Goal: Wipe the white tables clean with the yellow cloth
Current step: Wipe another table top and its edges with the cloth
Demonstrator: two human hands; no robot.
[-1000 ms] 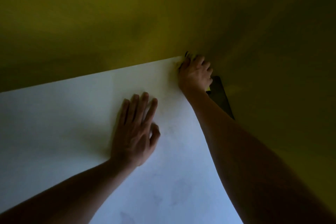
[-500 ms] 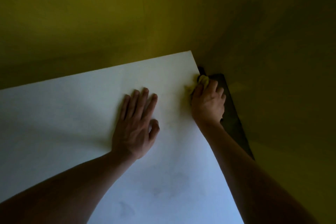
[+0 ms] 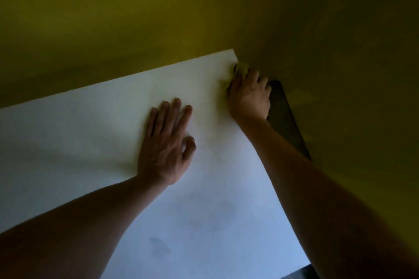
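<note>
A white table (image 3: 90, 138) fills the lower left of the dim head view, with its far right corner pushed into a yellow wall corner. My right hand (image 3: 250, 95) grips the bunched yellow cloth (image 3: 241, 70) at the table's right edge, just short of that corner. Only a small bit of cloth shows past my fingertips. My left hand (image 3: 166, 142) rests flat on the tabletop, fingers spread, to the left of the right hand.
Yellow walls (image 3: 158, 18) close in behind and to the right of the table. A dark gap (image 3: 286, 118) runs between the table's right edge and the right wall. Faint smudges (image 3: 158, 247) mark the near part of the tabletop.
My right hand with the cloth slid back along the right edge, then forward again toward the far corner. My left hand stayed planted on the tabletop.
</note>
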